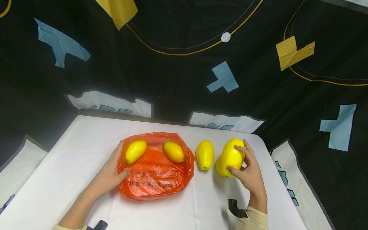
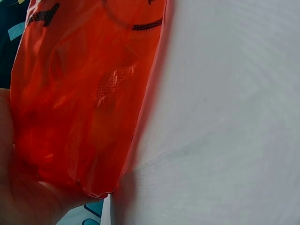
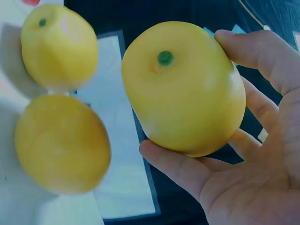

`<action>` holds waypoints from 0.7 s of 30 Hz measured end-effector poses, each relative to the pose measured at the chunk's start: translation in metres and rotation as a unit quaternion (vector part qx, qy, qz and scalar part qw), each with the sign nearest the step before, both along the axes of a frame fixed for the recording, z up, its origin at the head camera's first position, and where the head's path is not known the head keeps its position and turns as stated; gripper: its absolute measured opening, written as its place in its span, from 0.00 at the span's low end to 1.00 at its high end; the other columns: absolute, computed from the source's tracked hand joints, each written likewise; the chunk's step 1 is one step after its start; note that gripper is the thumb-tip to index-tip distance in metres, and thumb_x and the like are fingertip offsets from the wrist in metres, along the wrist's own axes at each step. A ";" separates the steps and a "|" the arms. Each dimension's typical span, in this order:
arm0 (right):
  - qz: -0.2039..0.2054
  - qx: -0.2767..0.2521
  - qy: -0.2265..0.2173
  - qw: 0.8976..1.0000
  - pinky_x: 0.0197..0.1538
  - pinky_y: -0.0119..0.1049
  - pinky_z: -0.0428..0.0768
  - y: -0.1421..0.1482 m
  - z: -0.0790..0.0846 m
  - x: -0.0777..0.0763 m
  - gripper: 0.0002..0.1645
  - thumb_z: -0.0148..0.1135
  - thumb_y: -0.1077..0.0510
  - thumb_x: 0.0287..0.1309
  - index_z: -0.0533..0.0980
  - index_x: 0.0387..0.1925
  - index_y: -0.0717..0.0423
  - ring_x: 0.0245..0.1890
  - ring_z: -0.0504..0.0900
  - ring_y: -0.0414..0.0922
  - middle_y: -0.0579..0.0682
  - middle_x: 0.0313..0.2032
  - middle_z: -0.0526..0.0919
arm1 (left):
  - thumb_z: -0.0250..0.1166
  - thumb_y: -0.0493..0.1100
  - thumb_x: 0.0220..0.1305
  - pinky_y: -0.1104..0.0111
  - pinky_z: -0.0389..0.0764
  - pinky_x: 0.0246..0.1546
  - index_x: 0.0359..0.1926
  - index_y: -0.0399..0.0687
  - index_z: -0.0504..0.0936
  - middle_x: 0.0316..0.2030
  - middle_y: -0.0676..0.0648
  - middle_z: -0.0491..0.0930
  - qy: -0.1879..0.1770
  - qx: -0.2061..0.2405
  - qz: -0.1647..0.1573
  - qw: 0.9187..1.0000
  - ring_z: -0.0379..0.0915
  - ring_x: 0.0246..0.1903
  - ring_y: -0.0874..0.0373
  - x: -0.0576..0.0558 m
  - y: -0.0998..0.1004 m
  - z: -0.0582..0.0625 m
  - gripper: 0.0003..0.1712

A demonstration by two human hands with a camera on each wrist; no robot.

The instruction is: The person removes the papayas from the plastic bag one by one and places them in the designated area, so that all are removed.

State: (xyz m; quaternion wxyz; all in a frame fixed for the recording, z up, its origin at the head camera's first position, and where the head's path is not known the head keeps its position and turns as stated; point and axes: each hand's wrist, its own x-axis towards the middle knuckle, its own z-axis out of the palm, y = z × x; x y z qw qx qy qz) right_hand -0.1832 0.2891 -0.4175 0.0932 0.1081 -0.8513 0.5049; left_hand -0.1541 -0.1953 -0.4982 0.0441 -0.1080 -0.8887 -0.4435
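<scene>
My right hand holds a yellow mango up off the table, thumb and fingertips spread round its sides. A small green stem end shows on this mango in the right wrist view. Partly hidden below it, another mango rests on the table, and a third mango lies to the left. At the left side of a red plastic bag, my left hand grips the rim, thumb on the inner side. Two mangoes, one on the left and one on the right, lie within the bag's opening.
A white cloth covers the table, whose far edge meets a black backdrop with blue and yellow tape pieces. Black wrist mounts stick out near the right cuff and the left cuff.
</scene>
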 end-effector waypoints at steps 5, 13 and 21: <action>-0.028 0.006 -0.007 1.000 0.50 0.30 0.79 0.014 -0.008 0.001 0.44 0.77 0.66 0.42 0.71 0.64 0.47 0.62 0.68 0.56 0.36 0.74 0.48 | 0.65 0.34 0.58 0.38 0.51 0.66 0.78 0.57 0.31 0.77 0.47 0.34 0.000 0.003 -0.003 1.000 0.36 0.74 0.41 0.000 0.000 -0.002 0.60; -0.062 0.041 -0.022 0.997 0.50 0.30 0.78 0.032 -0.015 0.007 0.43 0.77 0.64 0.43 0.70 0.64 0.51 0.63 0.67 0.60 0.41 0.75 0.48 | 0.65 0.34 0.58 0.38 0.50 0.67 0.78 0.57 0.31 0.77 0.46 0.34 0.002 0.003 -0.004 1.000 0.36 0.74 0.41 0.000 0.000 -0.003 0.60; -0.094 0.052 -0.043 0.993 0.56 0.57 0.75 0.048 -0.026 0.012 0.44 0.77 0.64 0.43 0.70 0.64 0.50 0.65 0.63 0.64 0.41 0.75 0.47 | 0.65 0.34 0.58 0.38 0.51 0.66 0.78 0.56 0.31 0.77 0.47 0.34 -0.002 -0.001 -0.002 1.000 0.36 0.74 0.41 0.000 0.001 0.000 0.61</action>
